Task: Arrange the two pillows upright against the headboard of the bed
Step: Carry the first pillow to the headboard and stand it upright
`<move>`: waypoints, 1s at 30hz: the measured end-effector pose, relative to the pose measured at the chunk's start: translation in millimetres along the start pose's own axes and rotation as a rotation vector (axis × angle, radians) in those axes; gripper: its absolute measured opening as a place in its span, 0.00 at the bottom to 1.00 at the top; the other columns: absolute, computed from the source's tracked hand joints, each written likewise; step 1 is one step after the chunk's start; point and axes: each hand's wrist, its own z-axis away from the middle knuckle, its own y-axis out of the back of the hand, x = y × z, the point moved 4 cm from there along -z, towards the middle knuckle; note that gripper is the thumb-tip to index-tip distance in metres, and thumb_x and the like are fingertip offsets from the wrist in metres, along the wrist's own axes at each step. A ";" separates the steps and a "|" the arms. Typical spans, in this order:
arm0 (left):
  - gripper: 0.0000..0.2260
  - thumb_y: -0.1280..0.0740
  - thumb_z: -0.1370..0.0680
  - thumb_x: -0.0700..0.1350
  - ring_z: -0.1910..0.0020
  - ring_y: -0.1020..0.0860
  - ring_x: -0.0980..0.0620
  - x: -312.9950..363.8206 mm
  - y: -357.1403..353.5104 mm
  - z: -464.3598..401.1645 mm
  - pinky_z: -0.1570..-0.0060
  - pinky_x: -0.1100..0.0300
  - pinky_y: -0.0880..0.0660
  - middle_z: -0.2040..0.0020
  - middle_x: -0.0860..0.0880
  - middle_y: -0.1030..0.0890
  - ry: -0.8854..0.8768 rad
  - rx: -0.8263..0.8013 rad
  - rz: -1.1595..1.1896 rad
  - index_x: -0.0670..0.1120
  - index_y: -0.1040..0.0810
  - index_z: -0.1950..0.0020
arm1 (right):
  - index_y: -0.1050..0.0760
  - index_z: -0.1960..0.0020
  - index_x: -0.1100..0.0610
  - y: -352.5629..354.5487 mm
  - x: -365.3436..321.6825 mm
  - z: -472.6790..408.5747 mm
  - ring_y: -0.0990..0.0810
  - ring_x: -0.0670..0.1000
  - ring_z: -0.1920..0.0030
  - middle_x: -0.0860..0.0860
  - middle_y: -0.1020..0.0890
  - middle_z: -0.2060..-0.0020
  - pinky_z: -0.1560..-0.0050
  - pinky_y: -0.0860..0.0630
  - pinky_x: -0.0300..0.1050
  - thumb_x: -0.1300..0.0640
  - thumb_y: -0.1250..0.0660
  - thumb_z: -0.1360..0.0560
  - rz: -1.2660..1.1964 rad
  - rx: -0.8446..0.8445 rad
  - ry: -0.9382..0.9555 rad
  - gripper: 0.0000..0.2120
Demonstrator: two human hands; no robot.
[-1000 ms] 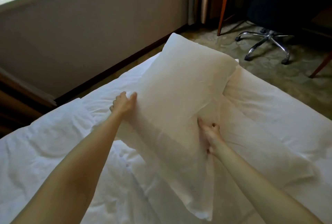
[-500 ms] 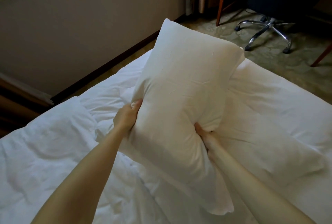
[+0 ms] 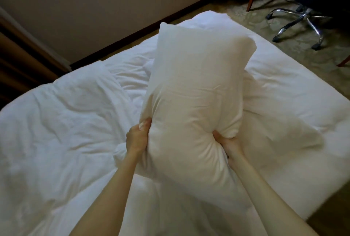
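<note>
Pillow (image 3: 197,91) is up off the bed (image 3: 56,141), held out in front of me, long axis pointing away, far end tipped higher than the near end. My left hand (image 3: 137,139) is clenched on its near left edge, fingers dug into the cover. My right hand (image 3: 227,142) is clenched on the near right side, thumb sunk deep, fabric puckering around it. Both hands are grasping the pillow, nothing else.

Handling, my guess: light, very soft, no stiffness. It dents wherever I squeeze and the loose near end droops below my hands. Fill will shift, so a one-corner grab would let it fold and sag. Cotton-type cover, not slippery, not fragile. Best hold looks like both long edges, as now, or a little nearer the middle so it stays flat when I stand it up. It will likely slump unless leaned on something firm.

Second pillow (image 3: 280,137) lies flat on the bed, just right of and partly under the held one. Crumpled duvet (image 3: 62,122) is left of the pillow. Wall (image 3: 94,4) is beyond the pillow; chair base (image 3: 299,19) is on the floor beyond it to the right. I can't pick out the headboard here, so I can't tell how far the pillow is from it. Neither pillow is placed yet.
</note>
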 end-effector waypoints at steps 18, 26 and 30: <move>0.23 0.42 0.27 0.66 0.63 0.23 0.43 -250.5 176.1 226.9 0.67 0.56 0.34 0.69 0.51 0.23 0.105 0.161 -0.025 0.49 0.25 0.67 | 0.20 0.52 0.63 -0.8 233.1 216.5 0.16 0.54 0.54 0.57 0.16 0.52 0.53 0.19 0.46 0.54 0.22 0.35 0.222 -0.093 -0.124 0.18; 0.27 0.44 0.24 0.66 0.51 0.22 0.41 -270.8 175.9 244.5 0.52 0.51 0.26 0.53 0.43 0.18 0.113 0.064 -0.079 0.44 0.19 0.51 | 0.26 0.38 0.60 17.6 247.8 240.1 0.20 0.54 0.49 0.53 0.18 0.45 0.49 0.23 0.47 0.48 0.24 0.33 0.365 -0.023 -0.048 0.29; 0.23 0.47 0.21 0.61 0.55 0.27 0.43 -263.8 165.6 225.8 0.58 0.52 0.32 0.54 0.42 0.22 0.188 0.047 -0.089 0.42 0.29 0.56 | 0.28 0.37 0.63 23.7 235.0 227.9 0.19 0.55 0.46 0.56 0.19 0.42 0.48 0.22 0.48 0.51 0.24 0.32 0.311 -0.043 -0.016 0.29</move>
